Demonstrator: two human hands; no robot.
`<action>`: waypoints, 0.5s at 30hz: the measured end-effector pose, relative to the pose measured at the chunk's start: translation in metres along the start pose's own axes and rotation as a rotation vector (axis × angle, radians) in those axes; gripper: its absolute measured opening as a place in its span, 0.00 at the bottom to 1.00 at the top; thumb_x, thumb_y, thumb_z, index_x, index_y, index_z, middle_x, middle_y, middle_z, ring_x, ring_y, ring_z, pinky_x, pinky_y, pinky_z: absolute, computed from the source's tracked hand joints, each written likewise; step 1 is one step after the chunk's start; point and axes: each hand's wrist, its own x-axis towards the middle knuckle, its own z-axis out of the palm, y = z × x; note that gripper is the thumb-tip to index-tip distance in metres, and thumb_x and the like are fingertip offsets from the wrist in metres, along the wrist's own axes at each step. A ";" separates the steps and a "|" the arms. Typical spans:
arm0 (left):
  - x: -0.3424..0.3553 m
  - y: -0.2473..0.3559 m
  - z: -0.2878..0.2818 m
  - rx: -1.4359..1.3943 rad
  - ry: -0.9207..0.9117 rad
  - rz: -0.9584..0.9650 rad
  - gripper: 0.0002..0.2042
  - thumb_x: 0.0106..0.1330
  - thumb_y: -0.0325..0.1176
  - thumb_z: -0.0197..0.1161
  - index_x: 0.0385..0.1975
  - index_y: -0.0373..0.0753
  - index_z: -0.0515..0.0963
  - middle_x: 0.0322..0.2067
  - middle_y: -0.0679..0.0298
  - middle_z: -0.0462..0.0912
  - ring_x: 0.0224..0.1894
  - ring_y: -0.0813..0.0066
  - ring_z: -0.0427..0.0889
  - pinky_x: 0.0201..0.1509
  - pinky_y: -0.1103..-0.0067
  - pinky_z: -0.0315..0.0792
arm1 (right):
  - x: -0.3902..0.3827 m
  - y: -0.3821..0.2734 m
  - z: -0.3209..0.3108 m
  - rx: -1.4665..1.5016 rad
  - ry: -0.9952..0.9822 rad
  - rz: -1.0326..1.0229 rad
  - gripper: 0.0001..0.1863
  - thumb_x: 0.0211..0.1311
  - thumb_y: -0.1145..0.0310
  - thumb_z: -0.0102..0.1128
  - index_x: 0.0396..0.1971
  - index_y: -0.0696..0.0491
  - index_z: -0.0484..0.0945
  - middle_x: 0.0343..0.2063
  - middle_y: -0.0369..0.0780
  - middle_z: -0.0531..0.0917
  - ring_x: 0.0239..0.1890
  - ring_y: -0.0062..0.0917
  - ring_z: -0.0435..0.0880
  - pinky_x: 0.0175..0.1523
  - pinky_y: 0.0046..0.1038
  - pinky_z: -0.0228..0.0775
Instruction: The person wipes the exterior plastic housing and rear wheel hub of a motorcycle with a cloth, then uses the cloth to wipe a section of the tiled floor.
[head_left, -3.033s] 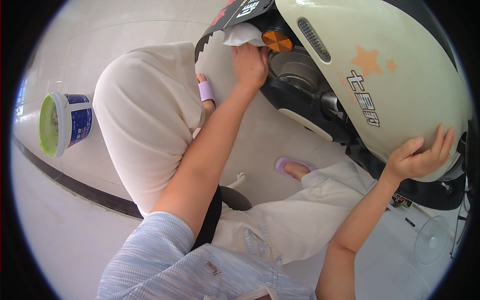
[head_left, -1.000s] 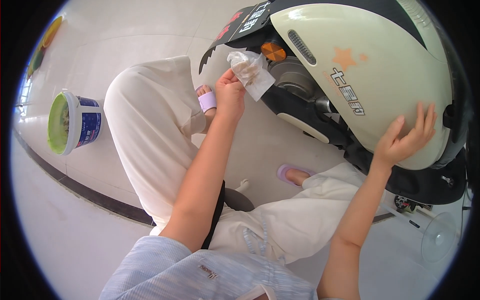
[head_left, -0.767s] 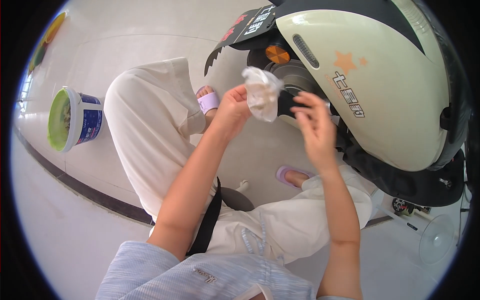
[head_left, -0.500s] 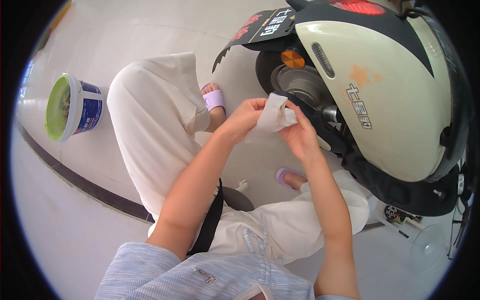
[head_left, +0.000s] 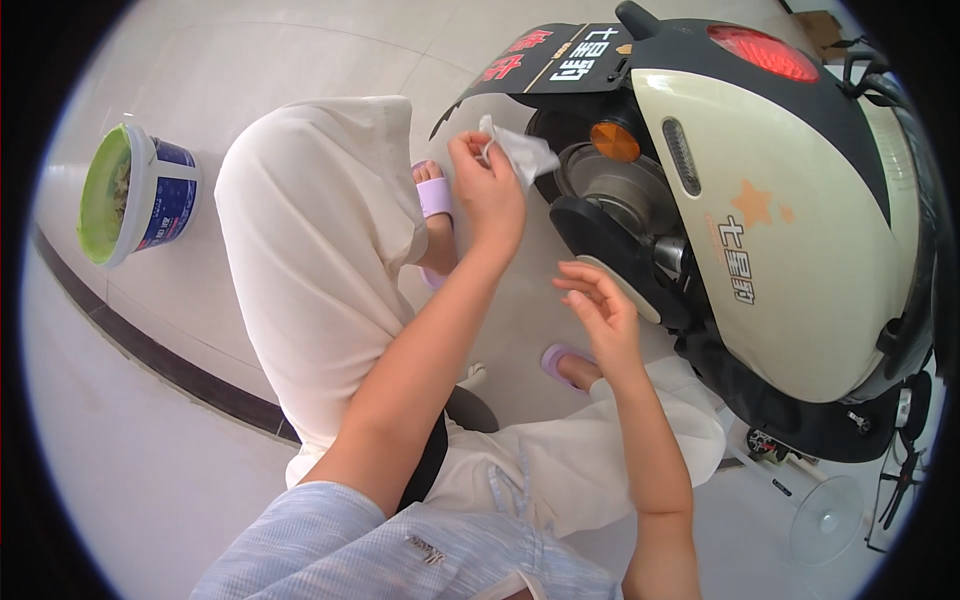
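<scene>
A crumpled white wipe [head_left: 524, 157] hangs from my left hand [head_left: 490, 200], pinched between thumb and fingers; it is slightly smeared by motion. In front of the hand stands a cream and black scooter [head_left: 775, 240], its rear wheel [head_left: 615, 188] and orange reflector [head_left: 614, 142] just right of the wipe. My right hand [head_left: 605, 310] holds nothing. Its fingers are loosely bent and apart, close to the scooter's black and cream lower part [head_left: 605, 255] without visibly touching it.
A white bucket [head_left: 150, 195] with a green rim and scraps inside stands at the left. My knees and purple slippers [head_left: 433, 197] frame the floor between. A dark strip [head_left: 180, 372] crosses the floor at left. A fan [head_left: 826, 518] is at lower right.
Both hands were together on the wipe. My left hand has carried it up toward the wheel, while my right hand has let go and come down nearer me. The view has shifted slightly.
</scene>
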 end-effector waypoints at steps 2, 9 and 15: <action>0.007 -0.002 0.015 -0.053 0.023 -0.065 0.06 0.63 0.23 0.50 0.38 0.33 0.69 0.32 0.62 0.73 0.30 0.79 0.71 0.33 0.80 0.67 | -0.001 0.005 -0.004 0.100 0.113 0.094 0.14 0.61 0.74 0.51 0.47 0.58 0.73 0.49 0.40 0.75 0.48 0.25 0.77 0.50 0.26 0.67; -0.013 -0.010 0.062 -0.105 -0.376 0.431 0.23 0.57 0.17 0.46 0.56 0.33 0.67 0.51 0.50 0.71 0.54 0.55 0.70 0.59 0.71 0.63 | 0.000 0.018 -0.011 0.087 0.190 0.154 0.12 0.63 0.73 0.50 0.45 0.59 0.74 0.46 0.39 0.77 0.46 0.23 0.77 0.49 0.24 0.67; 0.007 -0.079 0.056 0.303 -0.419 0.507 0.35 0.46 0.16 0.47 0.62 0.28 0.55 0.59 0.43 0.60 0.63 0.46 0.57 0.67 0.63 0.51 | -0.001 0.023 -0.011 0.111 0.174 0.164 0.12 0.63 0.73 0.50 0.44 0.58 0.75 0.45 0.39 0.78 0.45 0.22 0.77 0.49 0.23 0.68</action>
